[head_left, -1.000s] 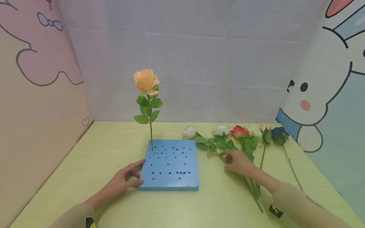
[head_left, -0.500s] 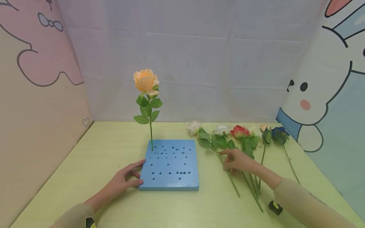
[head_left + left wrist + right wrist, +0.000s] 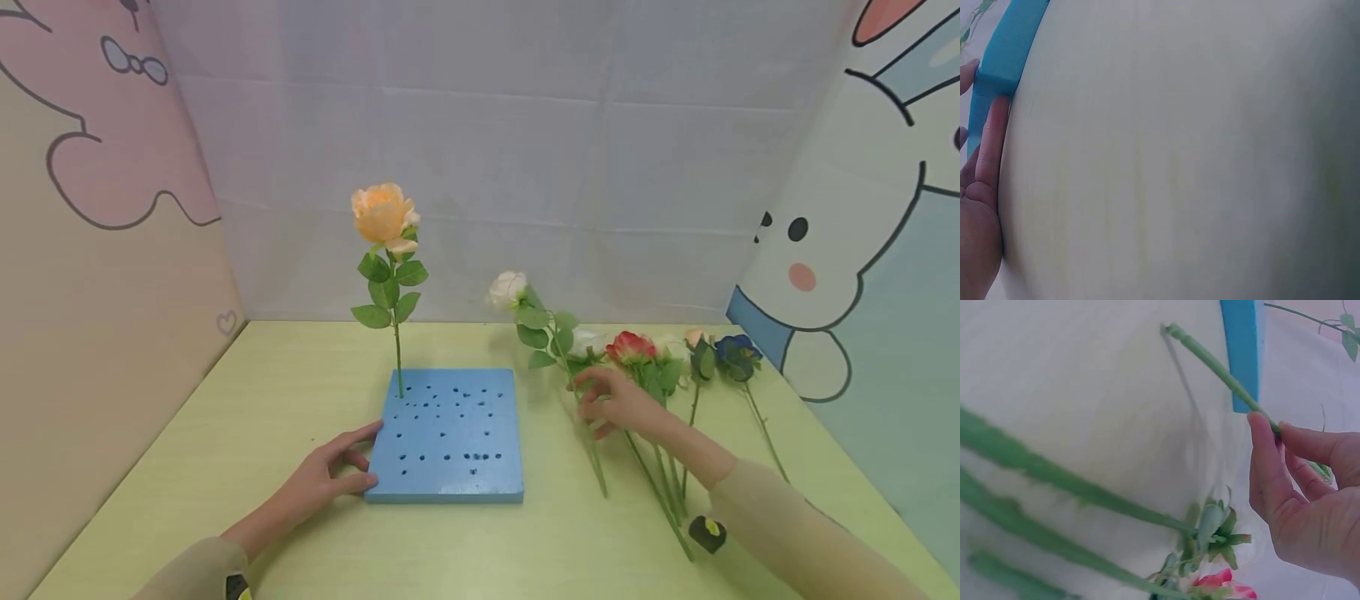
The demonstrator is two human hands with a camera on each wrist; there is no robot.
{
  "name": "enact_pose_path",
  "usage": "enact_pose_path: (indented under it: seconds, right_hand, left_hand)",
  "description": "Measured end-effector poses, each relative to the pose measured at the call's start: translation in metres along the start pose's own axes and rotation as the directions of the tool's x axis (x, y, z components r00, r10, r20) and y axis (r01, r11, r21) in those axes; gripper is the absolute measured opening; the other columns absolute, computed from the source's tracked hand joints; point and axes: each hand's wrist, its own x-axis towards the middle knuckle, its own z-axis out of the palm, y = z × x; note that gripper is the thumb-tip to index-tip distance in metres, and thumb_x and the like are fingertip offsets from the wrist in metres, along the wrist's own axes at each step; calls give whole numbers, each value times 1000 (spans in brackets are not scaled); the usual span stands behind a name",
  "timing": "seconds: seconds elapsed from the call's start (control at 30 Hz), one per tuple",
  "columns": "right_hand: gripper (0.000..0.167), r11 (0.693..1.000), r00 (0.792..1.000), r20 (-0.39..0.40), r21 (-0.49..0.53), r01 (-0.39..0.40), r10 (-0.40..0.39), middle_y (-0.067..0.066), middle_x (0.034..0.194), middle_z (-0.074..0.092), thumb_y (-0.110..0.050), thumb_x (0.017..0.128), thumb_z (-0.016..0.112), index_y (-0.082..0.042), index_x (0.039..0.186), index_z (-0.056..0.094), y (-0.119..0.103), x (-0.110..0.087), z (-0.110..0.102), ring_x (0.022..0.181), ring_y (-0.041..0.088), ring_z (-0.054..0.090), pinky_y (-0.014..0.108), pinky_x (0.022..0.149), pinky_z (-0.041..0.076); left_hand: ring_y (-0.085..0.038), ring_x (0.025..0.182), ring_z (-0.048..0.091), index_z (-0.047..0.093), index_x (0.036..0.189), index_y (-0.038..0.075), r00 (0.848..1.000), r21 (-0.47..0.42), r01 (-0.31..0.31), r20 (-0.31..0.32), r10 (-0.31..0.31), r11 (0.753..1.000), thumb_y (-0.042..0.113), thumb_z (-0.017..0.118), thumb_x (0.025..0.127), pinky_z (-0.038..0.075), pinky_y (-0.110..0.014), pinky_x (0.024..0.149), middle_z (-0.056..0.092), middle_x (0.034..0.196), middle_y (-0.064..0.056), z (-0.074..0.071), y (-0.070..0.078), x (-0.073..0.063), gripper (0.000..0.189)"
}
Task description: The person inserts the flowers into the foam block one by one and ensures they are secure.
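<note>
My right hand (image 3: 624, 408) pinches the stem of a white rose (image 3: 509, 290) between thumb and fingers. Its bloom leans up and left above the table's back edge; in the right wrist view the lower stem (image 3: 1210, 360) slants out past the fingertips, its cut end close to the tabletop. My left hand (image 3: 330, 469) rests on the table, its fairly straight fingers touching the left side of a blue board (image 3: 457, 425) full of small holes. A peach rose (image 3: 382, 212) stands upright in the board's back left part. The left wrist view shows a finger (image 3: 993, 140) along the board's side.
Right of the board lie another white rose (image 3: 588, 342), a red rose (image 3: 631, 347), a pale cream flower (image 3: 670, 346), a peach flower (image 3: 696, 336) and a blue rose (image 3: 738, 357), stems toward the front. A pale wall cloth (image 3: 480, 167) hangs behind.
My right hand has drawn the white rose off the other stems and lifted it, its bloom rising and its stem end shifting left. The left hand and the board have stayed put.
</note>
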Motion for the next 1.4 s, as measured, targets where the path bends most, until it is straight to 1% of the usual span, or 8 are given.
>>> enact_pose_path:
  seconds: [0.13,0.37,0.53,0.73,0.9,1.1,1.27,1.4]
  right_hand:
    - [36,999,999,-25,6,39,-39,17,92,61,1,94,59,7,128,48,-8,7,0,77,25,66,43,65,60]
    - [29,994,991,-80,4,108,-107,30,96,63,0,93,62,1,121,55,-29,19,6,81,29,68,46,66,59]
    - [27,988,981,-120,5,152,-150,26,93,64,-2,92,64,-3,118,57,-46,29,14,80,27,68,49,69,59]
    - [30,983,973,-156,41,178,-170,23,96,64,-4,93,64,-5,121,56,-62,41,24,80,26,68,52,73,58]
    - [29,966,949,-221,79,248,-226,20,93,65,-2,91,66,-4,120,60,-73,56,34,79,23,68,46,68,59]
    - [28,934,916,-288,138,329,-280,10,85,64,0,89,67,-1,117,62,-86,73,50,76,18,68,47,66,59]
    - [30,911,896,-305,158,382,-323,10,84,64,1,89,67,5,119,61,-93,84,64,77,23,69,46,65,59]
    - [27,892,879,-328,176,417,-346,13,87,65,0,90,67,1,117,64,-97,91,73,79,23,69,47,67,59]
  left_hand:
    - [-4,96,59,43,150,25,1000,1,8,5,-8,1000,32,76,86,40,-19,87,49,150,-9,0,1,0,73]
    - [-4,96,59,43,150,25,1000,-1,14,-1,-14,1000,32,76,85,40,-19,87,49,149,-9,0,1,-1,73]
    - [-4,95,59,43,150,24,1000,-5,6,-4,-6,1000,31,76,86,40,-19,87,49,148,-10,0,1,-1,73]
    - [-3,95,58,43,150,24,1000,4,-4,-9,4,1000,31,76,86,40,-19,86,50,147,-10,1,0,-1,73]
    - [-3,94,59,44,150,22,1000,-12,-15,-11,15,1000,29,76,86,40,-18,86,52,144,-10,0,-1,-1,72]
    - [-2,94,60,44,150,21,1000,-32,-15,-6,15,999,28,77,86,40,-17,87,53,141,-10,0,1,-2,72]
    - [-2,94,60,44,150,22,1000,-30,1,0,-1,1000,29,76,86,40,-18,87,51,145,-11,0,2,-2,72]
    - [-2,94,60,44,150,21,1000,-25,4,-3,-4,1000,29,76,86,40,-18,86,51,145,-11,0,2,-1,72]
